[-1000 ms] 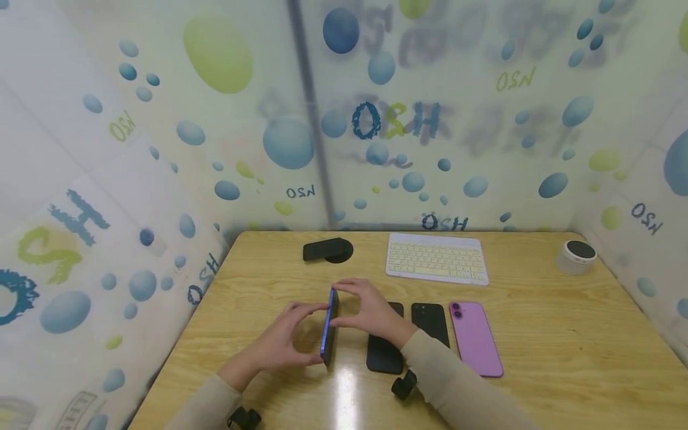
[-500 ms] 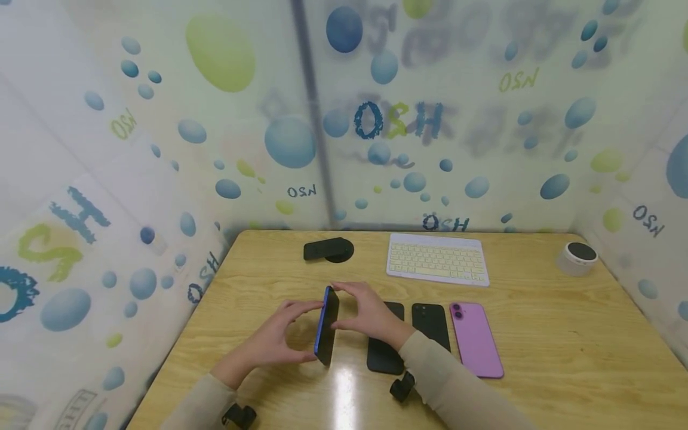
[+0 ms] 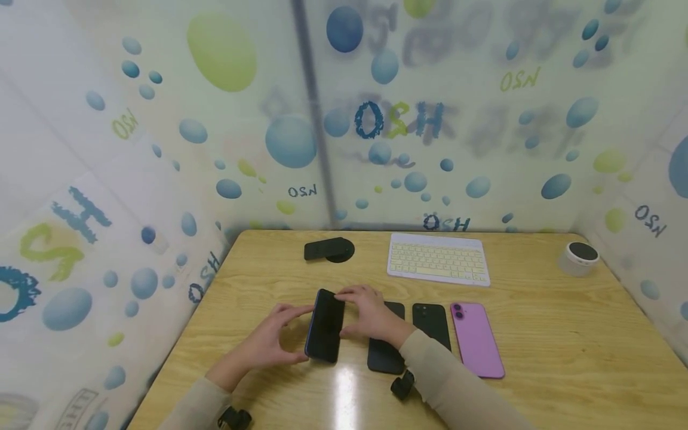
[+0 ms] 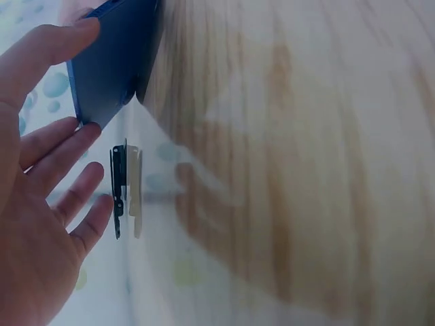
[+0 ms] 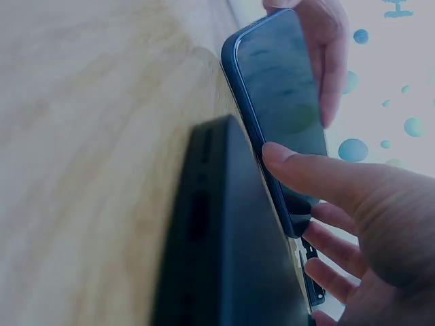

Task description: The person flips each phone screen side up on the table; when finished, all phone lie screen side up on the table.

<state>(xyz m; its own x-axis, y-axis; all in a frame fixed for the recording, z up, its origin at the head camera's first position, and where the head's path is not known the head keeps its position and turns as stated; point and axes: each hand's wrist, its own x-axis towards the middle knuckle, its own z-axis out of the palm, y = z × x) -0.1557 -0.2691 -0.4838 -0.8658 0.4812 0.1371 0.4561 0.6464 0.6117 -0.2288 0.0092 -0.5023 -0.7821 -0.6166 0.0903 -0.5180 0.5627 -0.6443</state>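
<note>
A smartphone [image 3: 325, 329] with a dark screen and blue frame leans low over the table, screen up, its left edge raised. My left hand [image 3: 266, 343] holds that edge between the thumb near the bottom corner and fingers near the top. In the left wrist view, the phone's blue back [image 4: 109, 64] shows between thumb and fingertips. My right hand [image 3: 373, 316] holds the other side, with the thumb on the long edge and the fingers by the top corner. The right wrist view shows the screen [image 5: 282, 88] and that thumb at the edge.
Right of it lie a black phone [image 3: 384, 355] partly under my right wrist, a dark phone [image 3: 434, 327] with cameras up, and a pink phone [image 3: 478, 340]. Behind are a black object on a round base [image 3: 329, 249], a white keyboard [image 3: 438, 260] and a white cylinder [image 3: 577, 258].
The blue-framed smartphone has turned from standing on its long edge to leaning nearly flat, its screen now facing up. My left hand has moved slightly left and down with its raised edge.
</note>
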